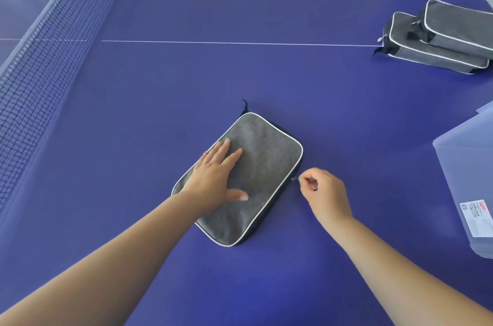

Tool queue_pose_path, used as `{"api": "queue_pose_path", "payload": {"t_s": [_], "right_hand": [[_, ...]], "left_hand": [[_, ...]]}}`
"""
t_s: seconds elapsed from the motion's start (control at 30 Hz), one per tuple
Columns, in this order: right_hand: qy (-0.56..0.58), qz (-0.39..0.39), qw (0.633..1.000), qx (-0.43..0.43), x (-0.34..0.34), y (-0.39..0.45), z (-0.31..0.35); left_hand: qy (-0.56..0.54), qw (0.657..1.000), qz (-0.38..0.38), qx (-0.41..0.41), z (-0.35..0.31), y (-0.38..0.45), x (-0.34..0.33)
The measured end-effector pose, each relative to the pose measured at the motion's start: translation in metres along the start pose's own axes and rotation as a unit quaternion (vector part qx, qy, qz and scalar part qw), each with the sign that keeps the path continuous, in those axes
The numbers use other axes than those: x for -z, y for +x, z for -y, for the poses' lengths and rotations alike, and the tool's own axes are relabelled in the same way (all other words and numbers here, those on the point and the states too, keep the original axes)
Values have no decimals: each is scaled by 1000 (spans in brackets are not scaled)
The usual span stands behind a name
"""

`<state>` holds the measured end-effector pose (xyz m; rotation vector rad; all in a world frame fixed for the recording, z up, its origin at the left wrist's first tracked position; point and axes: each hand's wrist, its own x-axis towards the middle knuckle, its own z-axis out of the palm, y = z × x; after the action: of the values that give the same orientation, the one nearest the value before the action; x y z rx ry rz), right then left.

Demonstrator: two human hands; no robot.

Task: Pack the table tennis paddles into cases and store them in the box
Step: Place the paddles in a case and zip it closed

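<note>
Grey case [248, 179] lying flat mid-desk [186, 80], tilted toward 11 o'clock. Left hand [213, 179] spread flat on top, pressing it down. Right hand [324, 192] at the case's 3 o'clock edge, curled and pinching the zipper pull [295, 179]. Two more cases [440, 40] stacked at 2 o'clock, clear box [469, 192] at 3, net [40, 58] off at 10.

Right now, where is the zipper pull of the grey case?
In the head view, the zipper pull sits on the grey case's right edge, pinched by the right hand, centre table.
</note>
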<state>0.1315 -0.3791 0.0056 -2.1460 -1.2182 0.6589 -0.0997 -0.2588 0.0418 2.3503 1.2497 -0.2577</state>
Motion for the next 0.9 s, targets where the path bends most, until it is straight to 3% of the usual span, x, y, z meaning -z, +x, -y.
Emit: {"api": "queue_pose_path", "payload": {"t_s": [0.1, 0.17, 0.27, 0.53, 0.73, 0.9], "right_hand": [[6, 9, 1000, 1, -2, -2, -1], [9, 13, 1000, -7, -4, -6, -4], [11, 13, 1000, -7, -4, -6, -8], [0, -16, 999, 30, 10, 9, -12], [-14, -42, 998, 42, 24, 29, -20], [-3, -43, 998, 49, 19, 45, -19]], "left_hand": [[-107, 977, -116, 141, -18, 3, -5], [-127, 954, -135, 235, -29, 11, -10], [-95, 946, -137, 279, -39, 21, -20], [-3, 963, -192, 191, -32, 26, -29], [43, 982, -171, 70, -5, 41, -13], [61, 982, -180, 17, 2, 44, -13]]}}
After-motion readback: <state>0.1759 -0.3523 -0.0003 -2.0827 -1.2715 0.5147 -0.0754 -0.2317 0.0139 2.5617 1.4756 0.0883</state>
